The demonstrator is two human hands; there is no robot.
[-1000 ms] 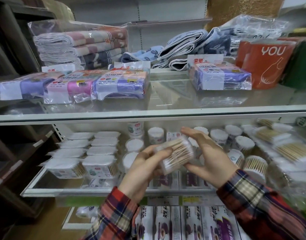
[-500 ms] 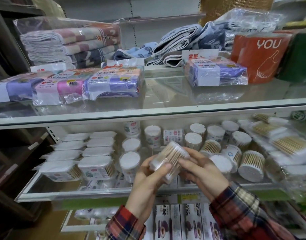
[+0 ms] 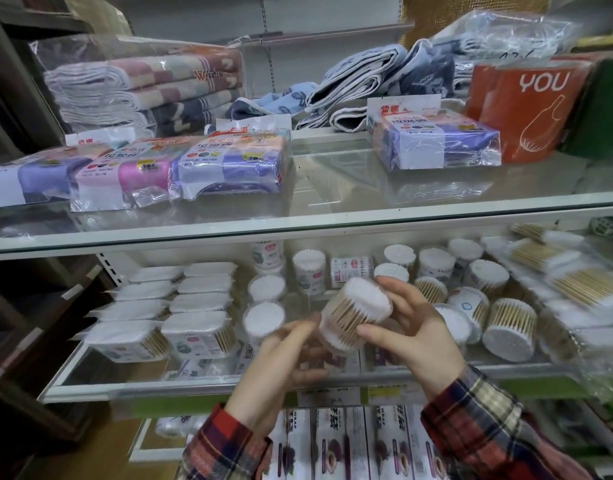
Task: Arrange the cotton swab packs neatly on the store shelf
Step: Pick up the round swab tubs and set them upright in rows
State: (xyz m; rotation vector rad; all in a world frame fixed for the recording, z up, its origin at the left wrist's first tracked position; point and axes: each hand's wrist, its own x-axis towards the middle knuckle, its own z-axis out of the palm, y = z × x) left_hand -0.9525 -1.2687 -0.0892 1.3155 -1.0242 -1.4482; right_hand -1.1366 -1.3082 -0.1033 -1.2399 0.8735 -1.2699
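Observation:
A round clear tub of wooden-stick cotton swabs (image 3: 355,311) is tilted in front of the middle shelf (image 3: 229,388), held between both hands. My left hand (image 3: 284,368) holds its lower end from below. My right hand (image 3: 409,327) grips its right side, thumb on the front. Behind it, several round swab tubs (image 3: 511,329) stand or lie on the shelf's right half. Two columns of flat white swab packs (image 3: 197,332) fill the left half. Two upright tubs (image 3: 263,317) stand just left of the held one.
A glass shelf (image 3: 333,216) above carries bagged pastel rolls (image 3: 225,168), folded towels (image 3: 142,88) and an orange bag (image 3: 527,109). Bagged wooden sticks (image 3: 582,289) hang over the right end. Boxes of wrap (image 3: 333,445) stand on the shelf below.
The tub has turned in my hands so its white cotton end faces up and back. Both hands have stayed in front of the middle shelf; the view has shifted slightly.

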